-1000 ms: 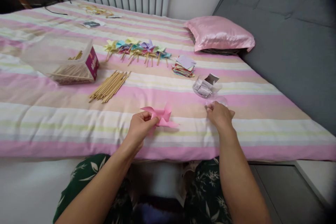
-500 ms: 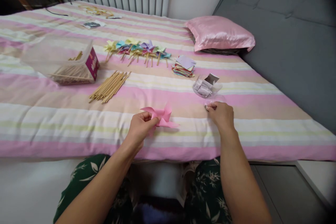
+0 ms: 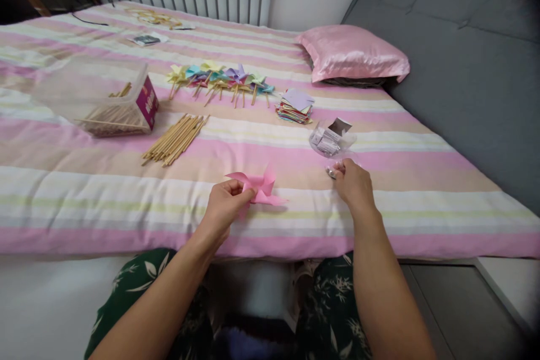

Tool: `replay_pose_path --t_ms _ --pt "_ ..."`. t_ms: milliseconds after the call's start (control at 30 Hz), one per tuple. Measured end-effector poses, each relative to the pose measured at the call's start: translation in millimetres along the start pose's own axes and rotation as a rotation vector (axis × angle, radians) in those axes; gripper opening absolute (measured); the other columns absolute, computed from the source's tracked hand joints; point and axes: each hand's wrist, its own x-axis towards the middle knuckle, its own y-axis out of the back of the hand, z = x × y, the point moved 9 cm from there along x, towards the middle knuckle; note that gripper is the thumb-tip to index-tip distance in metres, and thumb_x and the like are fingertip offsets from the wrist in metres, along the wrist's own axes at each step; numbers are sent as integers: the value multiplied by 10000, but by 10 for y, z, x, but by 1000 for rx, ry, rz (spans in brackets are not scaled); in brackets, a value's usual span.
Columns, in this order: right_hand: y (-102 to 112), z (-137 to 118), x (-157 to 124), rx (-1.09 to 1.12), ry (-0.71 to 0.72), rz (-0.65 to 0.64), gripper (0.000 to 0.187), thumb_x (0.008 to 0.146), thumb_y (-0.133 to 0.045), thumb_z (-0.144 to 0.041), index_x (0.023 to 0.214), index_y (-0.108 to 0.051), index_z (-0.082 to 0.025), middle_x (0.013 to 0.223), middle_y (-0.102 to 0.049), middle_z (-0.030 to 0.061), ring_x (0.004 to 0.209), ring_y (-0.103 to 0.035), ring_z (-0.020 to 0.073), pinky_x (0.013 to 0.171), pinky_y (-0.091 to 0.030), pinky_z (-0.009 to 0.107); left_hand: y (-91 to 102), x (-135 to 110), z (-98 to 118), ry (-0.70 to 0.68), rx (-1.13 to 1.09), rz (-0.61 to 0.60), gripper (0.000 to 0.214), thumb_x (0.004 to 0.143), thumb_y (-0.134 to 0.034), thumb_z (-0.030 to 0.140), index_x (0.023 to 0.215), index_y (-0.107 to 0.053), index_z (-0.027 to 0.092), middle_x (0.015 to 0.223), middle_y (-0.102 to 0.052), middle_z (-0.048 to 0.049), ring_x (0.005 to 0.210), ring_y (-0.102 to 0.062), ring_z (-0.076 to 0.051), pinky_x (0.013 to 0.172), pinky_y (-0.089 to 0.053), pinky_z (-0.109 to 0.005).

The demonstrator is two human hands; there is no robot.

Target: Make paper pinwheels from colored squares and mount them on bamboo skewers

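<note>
My left hand pinches a folded pink paper pinwheel just above the striped bedcover. To its right, my right hand rests on the cover with its fingertips closed on a small shiny item too small to name. Just beyond those fingers lies a clear plastic bag of small white pieces.
A bundle of wooden sticks lies left of centre, beside a clear box of more sticks. Finished coloured pinwheels line up farther back, next to a stack of coloured paper squares. A pink pillow sits at the grey headboard.
My right hand has shifted slightly left and away from me, its fingertips closing on the small shiny item. The left hand and pink pinwheel have stayed put.
</note>
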Motion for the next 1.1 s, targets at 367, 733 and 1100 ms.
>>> replay_pose_path --t_ms 367,733,1100 --pt "38 17 4 141 19 104 308 772 -432 -87 1045 -550 -162 943 -671 118 860 -619 240 769 -441 360 3 3 -7 17 8 -1 251 610 -680 234 477 -487 146 443 -453 60 436 -364 -50 438 -228 -189" --pt "179 29 -16 111 5 235 258 734 -538 -156 938 -688 -207 866 -730 65 862 -653 247 824 -457 385 0 10 -11 24 7 -2 245 592 -685 234 476 -488 146 443 -456 60 437 -360 -52 435 -219 -193" --pt "236 57 -28 255 42 336 256 706 -582 -208 931 -705 -188 804 -743 71 781 -691 238 787 -493 363 5 -1 -9 27 10 -2 242 597 -682 241 480 -494 144 443 -457 56 431 -357 -48 432 -218 -191"
